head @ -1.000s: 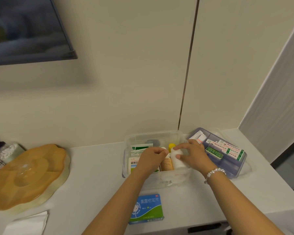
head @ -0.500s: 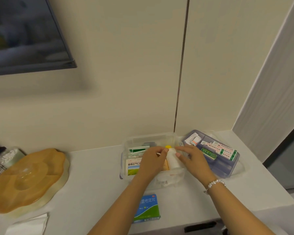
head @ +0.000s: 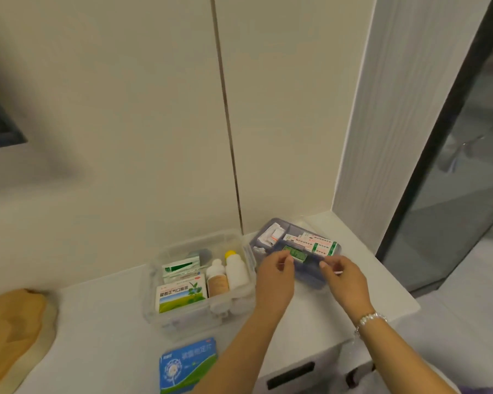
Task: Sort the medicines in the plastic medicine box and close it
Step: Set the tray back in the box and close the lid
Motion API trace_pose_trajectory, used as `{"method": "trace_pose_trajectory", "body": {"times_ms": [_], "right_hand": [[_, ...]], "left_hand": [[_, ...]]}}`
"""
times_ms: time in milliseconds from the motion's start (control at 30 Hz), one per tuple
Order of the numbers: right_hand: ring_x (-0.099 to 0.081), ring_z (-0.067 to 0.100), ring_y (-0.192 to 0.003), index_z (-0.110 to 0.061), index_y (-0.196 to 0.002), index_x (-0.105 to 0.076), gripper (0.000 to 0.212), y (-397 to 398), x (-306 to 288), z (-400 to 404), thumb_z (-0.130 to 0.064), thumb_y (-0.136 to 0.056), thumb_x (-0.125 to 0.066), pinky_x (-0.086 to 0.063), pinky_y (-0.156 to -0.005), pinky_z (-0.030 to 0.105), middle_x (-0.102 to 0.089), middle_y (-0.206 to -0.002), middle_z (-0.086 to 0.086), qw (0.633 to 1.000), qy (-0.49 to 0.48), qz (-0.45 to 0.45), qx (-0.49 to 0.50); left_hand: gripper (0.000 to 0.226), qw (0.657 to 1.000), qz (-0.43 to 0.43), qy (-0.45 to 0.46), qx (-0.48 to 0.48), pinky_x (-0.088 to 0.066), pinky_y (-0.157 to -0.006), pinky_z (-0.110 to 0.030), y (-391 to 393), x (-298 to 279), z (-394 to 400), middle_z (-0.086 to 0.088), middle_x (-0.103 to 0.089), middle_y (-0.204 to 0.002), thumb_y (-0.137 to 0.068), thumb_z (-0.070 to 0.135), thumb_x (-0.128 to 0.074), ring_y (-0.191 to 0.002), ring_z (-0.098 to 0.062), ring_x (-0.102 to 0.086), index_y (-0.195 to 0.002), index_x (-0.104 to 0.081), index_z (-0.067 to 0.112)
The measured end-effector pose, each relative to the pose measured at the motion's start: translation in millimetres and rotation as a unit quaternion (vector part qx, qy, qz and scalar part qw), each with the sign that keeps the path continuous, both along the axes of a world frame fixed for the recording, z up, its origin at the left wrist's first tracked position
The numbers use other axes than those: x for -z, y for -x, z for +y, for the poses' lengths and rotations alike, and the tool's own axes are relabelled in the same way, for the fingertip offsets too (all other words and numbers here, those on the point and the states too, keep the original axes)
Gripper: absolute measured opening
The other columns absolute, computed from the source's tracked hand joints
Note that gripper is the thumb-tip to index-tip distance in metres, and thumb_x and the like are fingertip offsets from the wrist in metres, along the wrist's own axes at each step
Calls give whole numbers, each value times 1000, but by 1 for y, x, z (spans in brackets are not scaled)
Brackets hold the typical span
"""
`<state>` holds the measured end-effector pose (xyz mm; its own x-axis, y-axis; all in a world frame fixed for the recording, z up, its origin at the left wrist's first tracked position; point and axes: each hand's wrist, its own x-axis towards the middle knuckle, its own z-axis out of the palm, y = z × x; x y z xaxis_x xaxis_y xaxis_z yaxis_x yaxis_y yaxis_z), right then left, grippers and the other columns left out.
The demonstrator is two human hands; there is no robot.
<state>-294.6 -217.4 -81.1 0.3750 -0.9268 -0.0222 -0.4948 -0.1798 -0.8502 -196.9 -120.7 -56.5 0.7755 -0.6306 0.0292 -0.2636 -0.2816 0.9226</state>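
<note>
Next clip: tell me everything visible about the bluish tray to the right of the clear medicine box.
The bluish tray looks like translucent purple-blue plastic, shallow, with dividers forming compartments. It lies on the white counter, turned at an angle, right of the clear medicine box. It holds small white packets at its far left, green-and-white strips and a green packet. The left hand and right hand are at its near edge; contact is unclear.

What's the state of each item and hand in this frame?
clear medicine box: open, no lid on, packed.
white bottle: upright in box, yellow cap on.
tan bottle: upright in box, capped.
purple tray: beside box, holding packets.
blue box: flat on counter, outside.
left hand: at tray, grip unclear.
right hand: at tray, grip unclear.
</note>
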Motion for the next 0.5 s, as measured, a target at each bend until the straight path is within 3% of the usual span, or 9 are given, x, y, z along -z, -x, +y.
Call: {"method": "trace_pose_trajectory", "body": {"times_ms": [100, 200, 267, 333, 433, 500], "right_hand": [[-54, 19, -80, -10, -112, -54, 31, 7, 12, -14, -27, -87, -58, -39, -59, 20, -64, -110, 13, 997, -61, 47, 13], [-62, 28, -91, -9, -123, -47, 45, 10, 26, -22, -34, -87, -57, -49, -76, 31, -63, -113, 15, 990, -118, 72, 13], [-64, 28, -89, -9, -122, -46, 45, 9, 34, -23, -36, -88, -55, -50, -82, 35, -67, -106, 16, 986, -149, 76, 18], [-64, 25, -78, -8, -111, -55, 35, 6, 37, -22, -36, -90, -52, -50, -77, 33, -70, -92, 13, 984, -152, 87, 7], [-58, 18, -51, -16, -76, -62, 26, 2, 37, -20, -36, -89, -53, -53, -66, 33, -66, -60, 6, 985, -161, 68, -1], [-58, 19, -50, -18, -71, -59, 24, 1, 36, -19, -35, -87, -56, -54, -63, 33, -67, -59, 8, 984, -168, 57, 8]], "left_hand": [[24, 999, 31, -15, -12, -44, -79, -16, 7, 11, -15, -8, -65, -112, -93, 16, -48, -100, -17, -60, -111, -61, 10], [32, 995, 70, -35, -54, -40, -81, -18, 10, 24, -23, -6, -58, -122, -91, 18, -52, -107, -17, -57, -122, -51, 8], [34, 992, 86, -50, -74, -39, -75, -16, 10, 33, -25, -7, -58, -121, -91, 20, -53, -101, -15, -56, -123, -45, 10], [37, 990, 105, -50, -85, -45, -72, -21, 9, 41, -28, -12, -62, -115, -90, 19, -55, -96, -22, -63, -122, -40, 9], [46, 982, 157, -11, -107, -56, -79, -43, 9, 48, -35, -18, -65, -106, -85, 13, -62, -89, -30, -66, -120, -32, 8], [44, 974, 193, -4, -122, -58, -75, -44, 6, 50, -38, -16, -64, -102, -83, 12, -65, -85, -30, -67, -114, -34, 8]]}}
